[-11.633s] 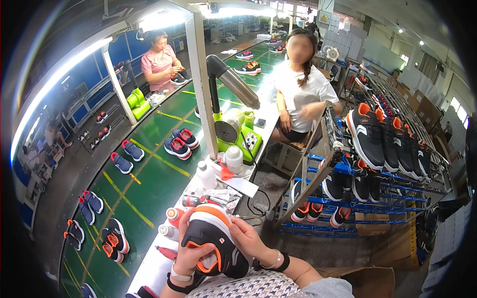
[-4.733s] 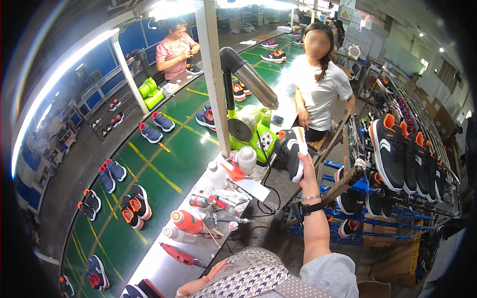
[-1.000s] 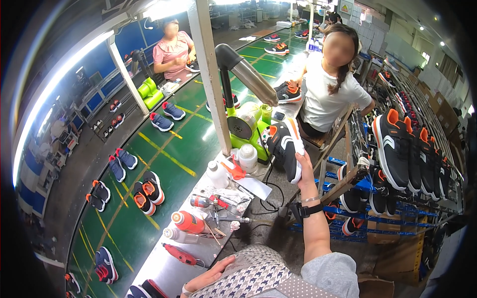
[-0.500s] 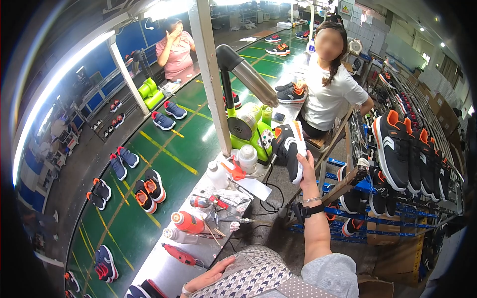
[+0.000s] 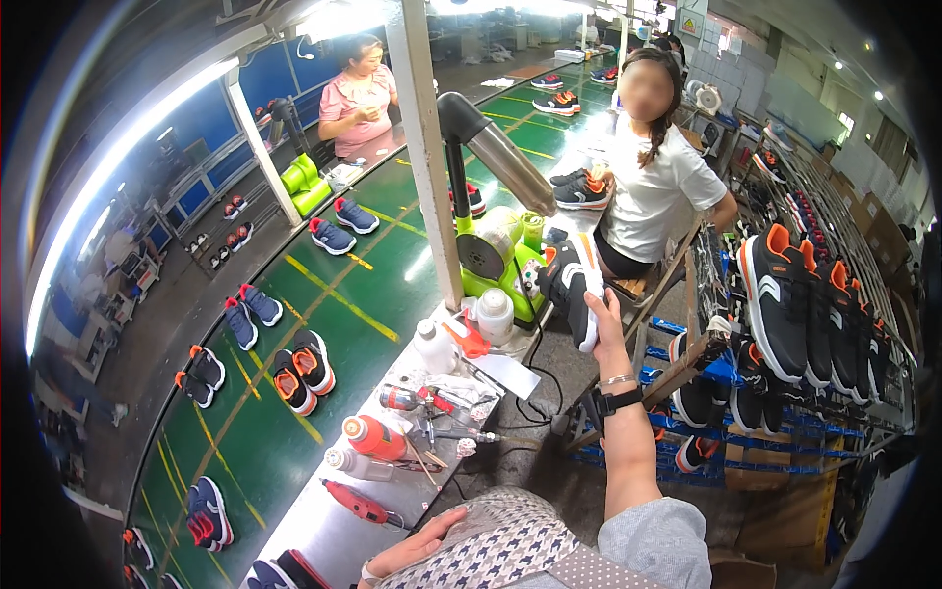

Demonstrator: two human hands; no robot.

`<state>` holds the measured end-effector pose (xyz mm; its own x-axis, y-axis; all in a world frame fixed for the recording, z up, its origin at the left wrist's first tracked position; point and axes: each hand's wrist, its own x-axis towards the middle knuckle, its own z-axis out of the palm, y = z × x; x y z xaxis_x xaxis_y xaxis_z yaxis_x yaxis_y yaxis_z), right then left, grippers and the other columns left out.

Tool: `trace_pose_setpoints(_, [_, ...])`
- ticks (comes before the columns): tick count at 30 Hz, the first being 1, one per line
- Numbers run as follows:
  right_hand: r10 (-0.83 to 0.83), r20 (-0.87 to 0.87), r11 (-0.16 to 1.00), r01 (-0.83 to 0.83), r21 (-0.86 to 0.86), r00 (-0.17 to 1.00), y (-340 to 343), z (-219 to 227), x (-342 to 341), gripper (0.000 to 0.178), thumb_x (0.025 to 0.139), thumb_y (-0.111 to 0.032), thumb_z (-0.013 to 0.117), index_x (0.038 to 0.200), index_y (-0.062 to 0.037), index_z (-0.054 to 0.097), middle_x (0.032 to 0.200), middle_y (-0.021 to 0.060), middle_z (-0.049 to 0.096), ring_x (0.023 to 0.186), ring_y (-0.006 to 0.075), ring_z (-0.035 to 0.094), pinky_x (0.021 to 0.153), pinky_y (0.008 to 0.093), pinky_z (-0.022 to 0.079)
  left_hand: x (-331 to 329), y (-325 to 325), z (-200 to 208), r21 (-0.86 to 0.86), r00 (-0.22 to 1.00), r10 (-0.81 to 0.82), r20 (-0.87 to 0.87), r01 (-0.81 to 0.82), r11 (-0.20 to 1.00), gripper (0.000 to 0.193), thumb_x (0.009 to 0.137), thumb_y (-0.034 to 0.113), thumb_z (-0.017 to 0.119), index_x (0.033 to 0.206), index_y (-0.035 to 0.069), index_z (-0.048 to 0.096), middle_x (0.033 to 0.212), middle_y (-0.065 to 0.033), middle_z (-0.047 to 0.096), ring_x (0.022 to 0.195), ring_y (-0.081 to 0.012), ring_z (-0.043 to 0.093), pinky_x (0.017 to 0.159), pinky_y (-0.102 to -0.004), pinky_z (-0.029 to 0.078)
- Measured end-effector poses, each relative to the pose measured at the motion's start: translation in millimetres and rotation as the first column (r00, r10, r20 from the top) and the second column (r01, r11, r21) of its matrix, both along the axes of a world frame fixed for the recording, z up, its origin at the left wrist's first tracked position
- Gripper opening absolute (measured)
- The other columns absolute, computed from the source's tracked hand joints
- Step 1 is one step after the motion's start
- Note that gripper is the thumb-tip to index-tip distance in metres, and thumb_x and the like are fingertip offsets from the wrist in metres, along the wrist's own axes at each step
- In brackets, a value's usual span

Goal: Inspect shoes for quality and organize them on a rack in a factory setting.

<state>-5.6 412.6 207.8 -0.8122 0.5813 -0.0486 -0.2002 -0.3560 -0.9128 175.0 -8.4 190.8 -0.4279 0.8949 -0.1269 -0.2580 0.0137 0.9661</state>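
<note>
Lowered slightly since before, the black, white-soled sneaker point(image 5: 574, 293) stayed clamped in the right hand point(image 5: 605, 329); the left hand point(image 5: 417, 550) rested open, empty, by the tabletop point(image 5: 324, 535).

Right hand point(image 5: 601, 319) grips black sneaker point(image 5: 569, 287) beside green machine point(image 5: 496, 257); left hand point(image 5: 417, 550) on lap.

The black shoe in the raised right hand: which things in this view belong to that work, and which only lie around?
In use:
- black shoe, gripped by the right hand
- green machine, right beside the shoe

Lying about:
- left hand, resting in the lap
- orange bottle
- red tool
- white bottle
- shoe pairs on the green belt
- shoes on the rack
</note>
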Motion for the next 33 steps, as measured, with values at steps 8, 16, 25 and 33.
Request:
trace_pose_setpoints(8, [0.035,-0.050,0.998,-0.037,-0.042,0.998,-3.6,-4.9,22.3,0.081,0.076,-0.021,0.068,0.134,-0.0016,0.017,0.116,0.0164,0.046,0.100,0.0205,0.051,0.079,0.0298,0.044,3.5,1.2,-1.7,0.017,1.000,0.018,0.015,-0.018,1.000,0.063,0.092,0.042,0.033,0.138,0.002,0.018,0.143,-0.0103,0.019,0.133,-0.0219,0.012,0.107,-0.0353,0.006])
trace_pose_setpoints(16, [0.023,-0.015,0.999,-0.024,-0.026,1.000,-5.4,-0.5,7.4,0.081,0.075,-0.024,0.069,0.134,-0.0017,0.017,0.117,0.0162,0.045,0.100,0.0201,0.051,0.079,0.0296,0.044,4.3,-1.9,0.4,0.016,0.999,-0.019,-0.028,0.020,1.000,0.061,0.092,0.041,0.033,0.137,0.002,0.018,0.143,-0.0098,0.019,0.133,-0.0212,0.011,0.107,-0.0345,0.004])
trace_pose_setpoints(25, [0.025,-0.029,1.000,-0.025,-0.006,0.999,-0.8,0.3,10.5,0.083,0.075,-0.024,0.069,0.134,-0.0007,0.016,0.119,0.0163,0.044,0.102,0.0208,0.049,0.083,0.0304,0.041,8.8,-1.8,3.1,-0.002,0.998,-0.053,-0.045,0.053,0.999,0.064,0.091,0.042,0.035,0.138,0.002,0.017,0.143,-0.0098,0.018,0.133,-0.0215,0.010,0.107,-0.0345,0.006])
trace_pose_setpoints(33, [0.048,-0.063,0.997,-0.052,-0.063,0.997,-9.2,-11.5,18.4,0.080,0.074,-0.023,0.069,0.133,-0.0005,0.019,0.119,0.0157,0.044,0.099,0.0201,0.051,0.081,0.0302,0.043,14.7,-9.4,3.3,0.015,0.999,-0.027,0.024,0.026,1.000,0.063,0.092,0.042,0.034,0.138,0.003,0.016,0.144,-0.0092,0.016,0.133,-0.0211,0.010,0.107,-0.0347,0.007])
